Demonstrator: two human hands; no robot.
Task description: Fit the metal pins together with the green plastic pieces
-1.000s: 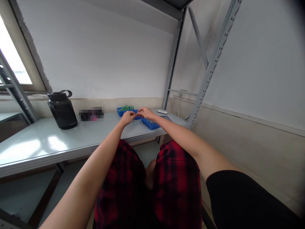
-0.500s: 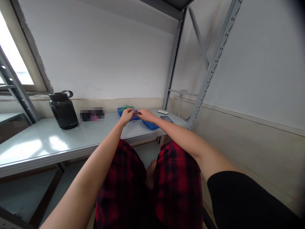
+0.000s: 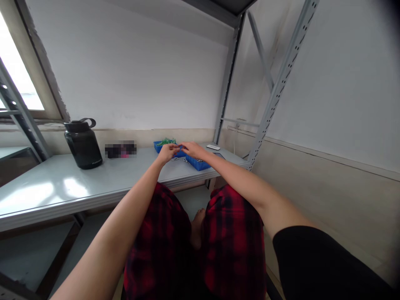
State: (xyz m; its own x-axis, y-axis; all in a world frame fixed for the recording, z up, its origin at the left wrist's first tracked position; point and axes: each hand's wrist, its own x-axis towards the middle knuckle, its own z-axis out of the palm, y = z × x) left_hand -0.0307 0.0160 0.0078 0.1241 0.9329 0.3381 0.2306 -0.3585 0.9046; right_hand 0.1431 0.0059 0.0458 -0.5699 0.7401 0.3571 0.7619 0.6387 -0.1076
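My left hand (image 3: 168,151) and my right hand (image 3: 191,149) meet fingertip to fingertip above the bench, their fingers pinched together. Whatever is between the fingertips is too small to make out. Just behind them, a blue tray (image 3: 158,147) holds a tangle of green strips (image 3: 166,142). Under my right hand and wrist is a second blue tray (image 3: 198,165) with small metal pieces in it, partly covered by the hand. A few small shiny metal pieces (image 3: 176,158) lie on the bench top below the fingers.
A dark water bottle (image 3: 83,146) stands on the left of the grey bench (image 3: 131,168), with a blurred-out dark and pink item (image 3: 121,149) beside it. A white flat object (image 3: 213,147) and a phone (image 3: 219,156) lie at the right. A metal upright (image 3: 229,71) rises behind.
My fingertips have shifted slightly, with the left hand's fingers now lying flatter towards the right hand. The right hand has moved a little right. Trays and bottle stay put.
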